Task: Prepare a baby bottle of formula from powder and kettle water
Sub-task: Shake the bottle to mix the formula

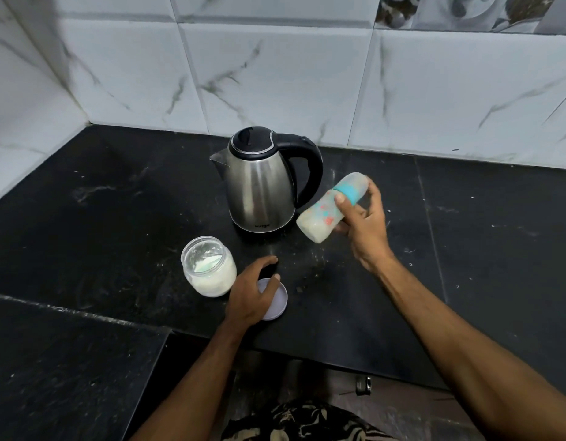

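My right hand (364,224) grips a baby bottle (323,218) with a teal collar and clear cap, tilted with its base down to the left; milky liquid fills it. It hangs above the counter just right of a steel kettle (259,186) with a black lid and handle. An open glass jar (208,265) of white powder, a scoop inside it, stands at the front left of the kettle. My left hand (253,291) rests with spread fingers on the jar's pale lid (280,300), which lies flat on the counter beside the jar.
The black stone counter (100,218) runs into a corner of white marble-look wall tiles (275,74). Its front edge steps back near my left forearm. Specks of spilled powder dot the surface around the kettle.
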Demonstrator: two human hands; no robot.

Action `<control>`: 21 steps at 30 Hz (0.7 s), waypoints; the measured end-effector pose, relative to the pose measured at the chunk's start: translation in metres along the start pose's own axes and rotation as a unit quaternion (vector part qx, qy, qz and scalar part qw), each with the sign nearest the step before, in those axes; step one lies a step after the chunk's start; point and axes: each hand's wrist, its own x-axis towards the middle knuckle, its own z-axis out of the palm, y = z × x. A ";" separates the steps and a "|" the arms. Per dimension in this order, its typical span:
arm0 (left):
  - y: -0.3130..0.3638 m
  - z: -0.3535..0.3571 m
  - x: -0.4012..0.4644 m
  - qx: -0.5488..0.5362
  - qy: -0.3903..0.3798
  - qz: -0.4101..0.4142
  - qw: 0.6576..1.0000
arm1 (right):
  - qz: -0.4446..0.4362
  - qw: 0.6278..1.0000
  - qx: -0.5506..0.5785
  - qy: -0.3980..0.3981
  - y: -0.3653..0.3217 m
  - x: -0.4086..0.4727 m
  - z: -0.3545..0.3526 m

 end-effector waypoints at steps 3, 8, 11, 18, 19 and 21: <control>-0.001 0.000 0.001 0.005 -0.005 -0.002 1.000 | 0.033 0.990 -0.092 -0.106 0.009 -0.013 -0.001; -0.001 0.000 0.001 0.002 -0.003 -0.002 1.000 | 0.018 0.991 -0.095 -0.090 0.006 -0.011 0.002; 0.000 0.000 0.001 -0.003 0.001 -0.002 1.000 | 0.005 1.000 -0.023 -0.007 -0.001 0.001 0.003; 0.001 -0.001 0.001 -0.001 -0.002 0.000 1.000 | 0.033 0.974 -0.141 -0.176 0.010 -0.010 0.004; 0.001 -0.001 0.000 -0.001 -0.002 -0.002 1.000 | 0.019 0.987 -0.104 -0.125 0.004 -0.004 0.006; 0.002 -0.001 0.000 -0.003 0.000 -0.005 1.000 | 0.009 0.999 -0.015 -0.044 -0.005 0.006 0.006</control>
